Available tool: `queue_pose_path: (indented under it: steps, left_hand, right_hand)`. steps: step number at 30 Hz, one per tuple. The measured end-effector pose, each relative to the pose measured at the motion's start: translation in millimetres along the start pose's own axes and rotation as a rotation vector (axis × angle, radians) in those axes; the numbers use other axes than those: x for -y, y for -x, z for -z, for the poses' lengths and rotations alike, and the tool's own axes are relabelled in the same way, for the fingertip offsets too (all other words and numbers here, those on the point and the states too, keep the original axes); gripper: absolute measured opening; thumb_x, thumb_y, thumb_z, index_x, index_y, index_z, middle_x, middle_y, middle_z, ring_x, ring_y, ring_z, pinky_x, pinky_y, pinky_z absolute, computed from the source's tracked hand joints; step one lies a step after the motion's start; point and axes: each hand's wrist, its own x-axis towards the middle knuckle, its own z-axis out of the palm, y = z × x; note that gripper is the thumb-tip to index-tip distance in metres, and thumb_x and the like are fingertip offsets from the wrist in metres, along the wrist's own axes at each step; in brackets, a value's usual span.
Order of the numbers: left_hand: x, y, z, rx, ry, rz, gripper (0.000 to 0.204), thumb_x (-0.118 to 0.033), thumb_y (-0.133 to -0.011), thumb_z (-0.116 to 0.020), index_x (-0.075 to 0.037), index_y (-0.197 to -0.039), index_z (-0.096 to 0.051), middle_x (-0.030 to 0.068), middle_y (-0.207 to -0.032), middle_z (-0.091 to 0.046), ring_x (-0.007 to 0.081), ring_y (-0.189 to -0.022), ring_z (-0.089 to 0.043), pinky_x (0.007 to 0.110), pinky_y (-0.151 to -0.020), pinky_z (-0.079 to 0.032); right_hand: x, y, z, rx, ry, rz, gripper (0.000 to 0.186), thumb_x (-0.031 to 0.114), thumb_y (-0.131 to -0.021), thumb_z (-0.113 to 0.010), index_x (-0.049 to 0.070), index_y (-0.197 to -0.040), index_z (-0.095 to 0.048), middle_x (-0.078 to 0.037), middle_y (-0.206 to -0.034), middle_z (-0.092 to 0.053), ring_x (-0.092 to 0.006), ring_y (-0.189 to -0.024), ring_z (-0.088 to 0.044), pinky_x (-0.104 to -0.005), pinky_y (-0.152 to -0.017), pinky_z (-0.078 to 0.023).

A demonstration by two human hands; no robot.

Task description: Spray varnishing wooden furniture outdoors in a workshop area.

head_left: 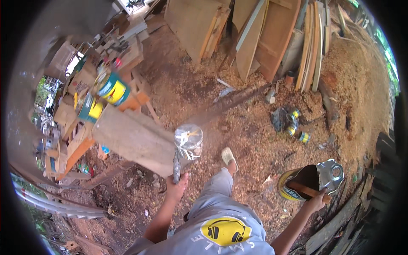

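My left hand is closed near the lower end of a dark, paint-smeared handle. The handle joins a round, whitish container streaked with white, whose exact kind I cannot make out. Out to the right, my right hand grips a yellow and dark tin can by its edge. A silvery lid with a round spout stands bent back from the can's dark opening. Inside the can lies a flat wooden stick, its end showing beside my fingers.
A long board lies on a cluttered bench at left, beside green and yellow cans. Wooden panels lean at the back. Small cans and a black bag lie on ground strewn with wood shavings. Dark planks line the right.
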Motion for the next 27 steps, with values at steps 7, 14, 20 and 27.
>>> queue_pose_path:
  steps: [7,14,20,27]
  left_hand:
    - [-123,-218,-98,-0.026,0.079,0.037,0.027,-0.02,-0.091,-0.072,-0.006,-0.077,-0.053,-0.0001,-0.06,-0.051,0.0077,-0.047,-0.043,0.024,-0.043,-0.034]
    - [-203,-394,-134,-0.102,0.251,-0.02,0.017,-0.008,-0.09,-0.071,-0.006,-0.087,-0.054,0.0032,-0.068,-0.053,0.0091,-0.053,-0.046,0.024,-0.045,-0.034]
    - [-267,-530,-174,-0.233,0.315,-0.084,0.019,-0.006,-0.092,-0.066,-0.008,-0.083,-0.049,0.0015,-0.066,-0.047,0.0098,-0.052,-0.042,0.025,-0.046,-0.033]
    - [-348,-600,-183,-0.402,0.432,0.013,0.024,-0.02,-0.096,-0.062,-0.013,-0.08,-0.045,-0.0037,-0.06,-0.036,0.0088,-0.049,-0.035,0.025,-0.046,-0.03]
  right_hand:
    - [40,10,-286,0.08,-0.058,-0.072,0.041,0.024,-0.093,-0.07,-0.008,-0.117,-0.06,-0.016,-0.114,-0.063,-0.0229,-0.099,-0.063,-0.0378,-0.083,-0.054]
    - [74,39,-572,0.148,0.174,-0.213,0.046,0.03,-0.091,-0.073,-0.008,-0.114,-0.063,-0.016,-0.112,-0.066,-0.0216,-0.093,-0.064,-0.0353,-0.08,-0.053]
    - [90,64,-810,0.374,0.202,-0.15,0.044,0.03,-0.089,-0.075,-0.006,-0.112,-0.064,-0.016,-0.111,-0.067,-0.021,-0.093,-0.066,-0.0352,-0.074,-0.055]
    - [135,107,-1011,0.95,0.214,0.08,0.034,0.03,-0.09,-0.074,0.0,-0.098,-0.061,-0.009,-0.094,-0.063,-0.0171,-0.09,-0.06,-0.0335,-0.08,-0.051]
